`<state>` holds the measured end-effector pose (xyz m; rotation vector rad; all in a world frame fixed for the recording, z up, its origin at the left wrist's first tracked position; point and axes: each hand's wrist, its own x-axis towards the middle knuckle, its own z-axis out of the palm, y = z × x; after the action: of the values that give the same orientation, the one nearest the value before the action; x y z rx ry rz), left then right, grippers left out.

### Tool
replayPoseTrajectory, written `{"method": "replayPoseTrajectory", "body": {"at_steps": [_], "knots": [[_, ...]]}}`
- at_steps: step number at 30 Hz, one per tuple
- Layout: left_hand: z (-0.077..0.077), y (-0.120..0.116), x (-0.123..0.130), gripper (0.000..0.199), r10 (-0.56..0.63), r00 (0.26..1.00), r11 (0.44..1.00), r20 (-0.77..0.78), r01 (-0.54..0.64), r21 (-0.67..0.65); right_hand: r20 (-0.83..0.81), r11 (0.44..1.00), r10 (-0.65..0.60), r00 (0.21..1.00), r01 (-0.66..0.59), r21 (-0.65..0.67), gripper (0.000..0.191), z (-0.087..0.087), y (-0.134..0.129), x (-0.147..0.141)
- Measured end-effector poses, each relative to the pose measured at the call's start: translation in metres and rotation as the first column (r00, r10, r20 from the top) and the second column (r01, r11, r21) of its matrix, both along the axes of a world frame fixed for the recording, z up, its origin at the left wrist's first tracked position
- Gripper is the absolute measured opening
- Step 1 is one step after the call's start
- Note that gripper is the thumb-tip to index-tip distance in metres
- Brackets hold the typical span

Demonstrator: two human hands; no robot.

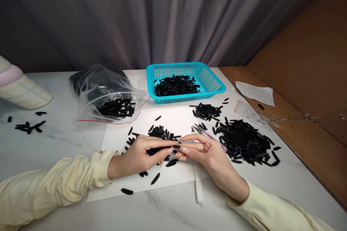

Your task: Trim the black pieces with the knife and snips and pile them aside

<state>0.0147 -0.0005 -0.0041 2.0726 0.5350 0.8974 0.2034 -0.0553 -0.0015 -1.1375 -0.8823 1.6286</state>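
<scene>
A slim black piece [176,146], dark from end to end and partly hidden by fingers, is held level between a person's two hands above a white sheet [108,192] on a marbled tabletop [62,139]; the left hand [142,153], in a pale yellow sleeve [67,182], closes its grip on one end, thumb below and fingers laid along the top; the right hand [210,153] has its thumb and fingers drawn close in a pinch on the other end, the two sets of fingertips nearly meeting; beneath them, a heap of similar black pieces [162,133], narrow and elongated, spreads across the sheet, with strays near its edges; a larger pile [246,142] lies to the right, beside a pointed tool with pink handles [211,136], and a smaller pile [207,112] sits just behind it; at the back, a turquoise basket [187,99] with perforated walls holds more of the pieces; to its left, a clear plastic bag [108,95] with a red line along its mouth contains others, while a few loose pieces [28,127] rest farther left, near a pale container [29,92].
</scene>
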Motion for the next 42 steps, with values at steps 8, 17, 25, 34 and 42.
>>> {"method": "replayPoseTrajectory", "body": {"at_steps": [8,17,25,34,42], "knots": [[0.0004,0.0002,0.0003,0.021,0.013,1.000,0.993,-0.020,-0.016,-0.114,-0.004,1.000,-0.022,1.000,0.022,-0.013,0.027,0.0031,-0.0009,-0.0029],[0.0037,-0.0012,0.0007,0.023,-0.004,1.000,0.998,0.019,0.006,-0.070,-0.025,1.000,-0.022,0.999,0.022,0.006,0.027,0.0016,-0.0022,-0.0033],[0.0002,-0.0017,-0.0007,0.022,0.019,0.999,0.994,0.029,-0.022,0.106,-0.078,1.000,-0.010,0.997,0.010,-0.002,0.028,0.0002,-0.0020,-0.0033],[-0.0007,-0.0031,-0.0025,0.024,0.014,1.000,0.975,-0.010,-0.011,0.223,-0.139,0.997,0.017,0.990,-0.026,-0.068,0.032,-0.0031,0.0002,-0.0018],[-0.0014,-0.0006,-0.0016,0.020,0.050,0.999,0.991,-0.017,-0.048,0.126,-0.057,0.999,0.037,0.998,-0.039,-0.028,0.031,-0.0005,0.0005,-0.0009]]}}
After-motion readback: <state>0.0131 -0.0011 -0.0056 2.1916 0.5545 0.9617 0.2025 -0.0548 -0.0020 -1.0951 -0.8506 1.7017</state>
